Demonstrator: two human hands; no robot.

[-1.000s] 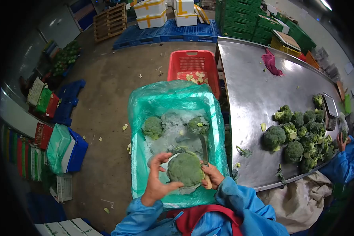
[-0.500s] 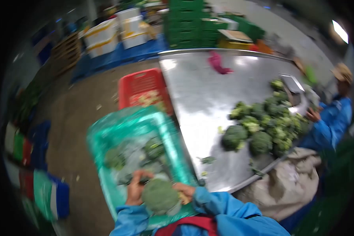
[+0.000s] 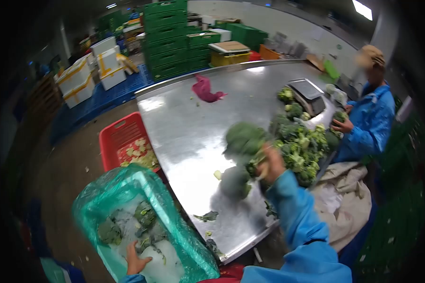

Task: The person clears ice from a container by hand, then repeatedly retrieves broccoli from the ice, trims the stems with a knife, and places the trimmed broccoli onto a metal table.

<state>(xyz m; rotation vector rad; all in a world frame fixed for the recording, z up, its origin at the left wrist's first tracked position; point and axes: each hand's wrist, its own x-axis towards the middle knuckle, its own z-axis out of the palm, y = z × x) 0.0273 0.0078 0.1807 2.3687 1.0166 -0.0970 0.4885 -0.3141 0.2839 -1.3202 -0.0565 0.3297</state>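
Note:
My right hand [image 3: 271, 164] is out over the metal table, closed round the stalk of a broccoli head [image 3: 244, 139], which is smeared by motion. Just below it, another broccoli head [image 3: 234, 182] rests on the table. Beside my right hand lies a heap of broccoli [image 3: 301, 153]. My left hand [image 3: 135, 259] is low over the crate lined with green plastic [image 3: 87, 207], its thumb and fingers apart and nothing in it. Under and around that hand are white ice [image 3: 163, 264] and a few broccoli heads [image 3: 109, 232].
A red crate [image 3: 109, 144] with pale trimmings stands left of the metal table [image 3: 174, 137]. On the table are a pink cloth [image 3: 205, 89], a scale [image 3: 307, 88] and leaf scraps [image 3: 207, 216]. A co-worker [image 3: 370, 113] in blue handles broccoli at right. Green crates [image 3: 165, 40] stand behind.
Both hands were at one broccoli head over the lined crate. Now my right hand is over the table with broccoli, and my left hand has opened, low in the crate. The view has turned right.

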